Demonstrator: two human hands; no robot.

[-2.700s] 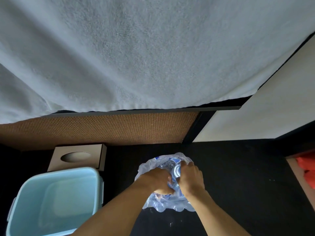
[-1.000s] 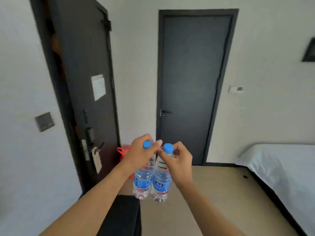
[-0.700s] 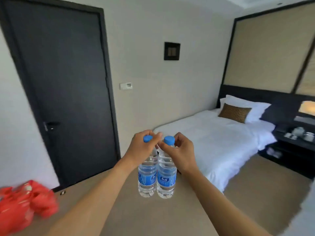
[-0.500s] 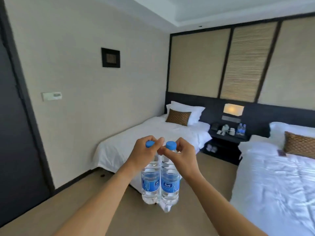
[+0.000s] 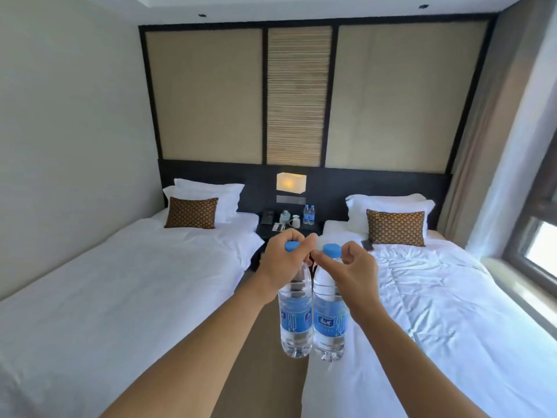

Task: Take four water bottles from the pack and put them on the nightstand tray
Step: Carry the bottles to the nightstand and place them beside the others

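At the lower centre of the frame I had two bottles hanging upright side by side, touching. My left hand [image 5: 281, 263] kept its grip clamped on the neck of the left bottle [image 5: 295, 315], just under its blue cap. My right hand [image 5: 352, 271] was clamped the same way on the right bottle [image 5: 329, 319], thumb and fingers pinching below the cap. Both hung over the strip of floor [image 5: 265, 357] between the left bed [image 5: 120, 297] and the right bed [image 5: 437, 312]. Further up, at mid-frame, stood the nightstand [image 5: 289, 229], carrying two more bottles [image 5: 309, 214] beside cups [image 5: 289, 220], under a lit wall lamp [image 5: 291, 183]. I could not make out a tray there.
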